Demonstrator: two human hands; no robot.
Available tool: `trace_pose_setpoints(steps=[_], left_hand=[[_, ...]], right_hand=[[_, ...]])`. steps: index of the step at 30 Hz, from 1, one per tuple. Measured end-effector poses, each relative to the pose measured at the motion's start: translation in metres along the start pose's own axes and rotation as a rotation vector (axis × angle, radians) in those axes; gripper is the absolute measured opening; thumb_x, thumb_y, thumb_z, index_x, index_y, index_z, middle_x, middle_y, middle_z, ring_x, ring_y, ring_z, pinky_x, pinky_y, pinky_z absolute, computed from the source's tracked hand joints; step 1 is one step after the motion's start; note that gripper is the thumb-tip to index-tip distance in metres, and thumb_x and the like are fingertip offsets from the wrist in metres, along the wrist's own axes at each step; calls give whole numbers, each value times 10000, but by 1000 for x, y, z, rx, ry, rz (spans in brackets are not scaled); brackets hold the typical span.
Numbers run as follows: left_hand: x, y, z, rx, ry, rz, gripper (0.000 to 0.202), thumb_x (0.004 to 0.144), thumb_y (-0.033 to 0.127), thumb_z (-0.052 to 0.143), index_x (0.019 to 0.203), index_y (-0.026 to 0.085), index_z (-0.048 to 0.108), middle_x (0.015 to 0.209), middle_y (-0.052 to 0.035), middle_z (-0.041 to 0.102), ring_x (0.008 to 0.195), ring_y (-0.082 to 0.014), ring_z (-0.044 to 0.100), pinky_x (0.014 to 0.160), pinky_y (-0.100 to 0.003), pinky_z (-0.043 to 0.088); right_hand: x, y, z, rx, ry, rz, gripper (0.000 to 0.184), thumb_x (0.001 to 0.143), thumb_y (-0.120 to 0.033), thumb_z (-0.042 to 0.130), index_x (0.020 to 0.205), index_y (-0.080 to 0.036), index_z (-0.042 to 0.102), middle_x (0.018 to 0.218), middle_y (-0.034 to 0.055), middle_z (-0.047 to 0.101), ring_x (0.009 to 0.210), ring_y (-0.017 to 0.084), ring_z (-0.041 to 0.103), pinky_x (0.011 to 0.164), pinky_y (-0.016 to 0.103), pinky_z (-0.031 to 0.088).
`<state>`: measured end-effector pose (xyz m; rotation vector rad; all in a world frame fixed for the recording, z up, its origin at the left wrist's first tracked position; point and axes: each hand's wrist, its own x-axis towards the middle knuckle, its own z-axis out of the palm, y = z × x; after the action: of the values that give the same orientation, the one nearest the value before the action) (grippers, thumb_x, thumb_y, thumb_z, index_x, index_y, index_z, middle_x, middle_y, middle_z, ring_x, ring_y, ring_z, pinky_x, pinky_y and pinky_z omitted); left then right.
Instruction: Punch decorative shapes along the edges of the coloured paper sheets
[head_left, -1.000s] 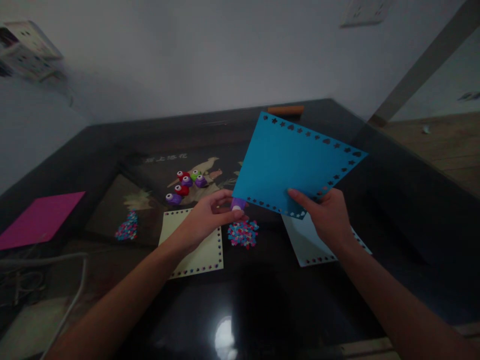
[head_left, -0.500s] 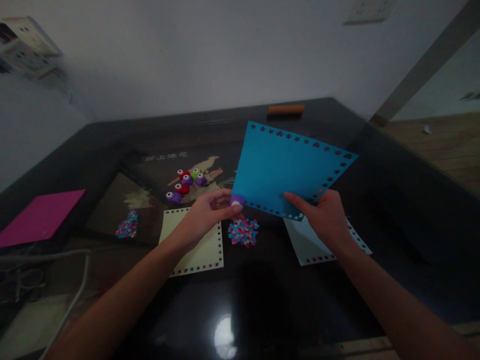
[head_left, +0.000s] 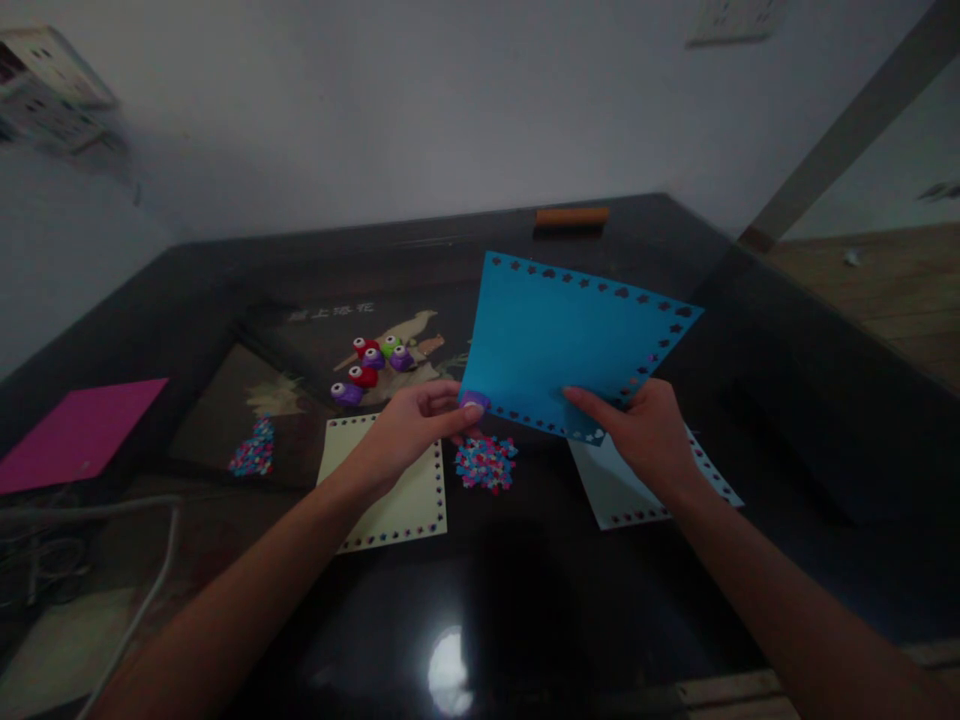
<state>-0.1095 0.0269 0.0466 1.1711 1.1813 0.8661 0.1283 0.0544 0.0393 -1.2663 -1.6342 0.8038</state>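
Blue square paper sheet (head_left: 562,340), star-punched border on three edges: held in the air just beyond the heap of coloured paper confetti (head_left: 486,463).

- **Change:** over the last second I see it lowered and flattened, its far corner dropped. Its left edge is unpunched.
- **Right hand** (head_left: 645,435): grip closed on the sheet's near edge, thumb on top.
- **Left hand** (head_left: 409,430): grip closed round a small purple paper punch (head_left: 474,402), kept at the sheet's near-left corner throughout. I judge the border work has reached that corner.
- **Glossy dark table** (head_left: 525,620):
  - cream punched sheet (head_left: 405,505) left of the heap
  - pale blue punched sheet (head_left: 622,495) right of it
  - cluster of red, purple and green punches (head_left: 371,365) beyond-left
  - pink paper sheet (head_left: 79,432) far left
  - orange-brown block (head_left: 571,216) far beyond
- **Room:** white wall (head_left: 420,110) behind, wooden floor (head_left: 885,290) right of the heap.
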Motion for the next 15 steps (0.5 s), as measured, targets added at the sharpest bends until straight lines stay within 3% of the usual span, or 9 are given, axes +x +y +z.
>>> trace_pose_setpoints(steps=[3, 10, 15], left_hand=[[0, -1, -1, -12, 7, 13, 255, 735, 357, 727, 897, 167, 676, 824, -18, 686, 701, -122, 626, 600, -214, 448], [1, -6, -2, -73, -23, 20, 265, 751, 344, 715, 945, 168, 673, 929, -41, 698, 796, -149, 639, 776, -289, 485], [2, -5, -2, -52, -8, 16, 262, 740, 351, 723, 928, 174, 676, 891, -28, 697, 751, -141, 632, 720, -270, 477]], right_hand=[[0, 0, 1, -11, 1, 10, 155, 706, -331, 695, 668, -181, 681, 733, 41, 733, 648, 211, 663, 622, 352, 528], [-1, -2, 0, 6, -5, 4, 163, 710, -333, 695, 725, -170, 697, 789, 59, 739, 681, 220, 672, 649, 362, 533], [-1, 0, 1, 4, -9, 5, 187, 713, -343, 693, 716, -156, 697, 774, 74, 734, 676, 227, 671, 636, 361, 529]])
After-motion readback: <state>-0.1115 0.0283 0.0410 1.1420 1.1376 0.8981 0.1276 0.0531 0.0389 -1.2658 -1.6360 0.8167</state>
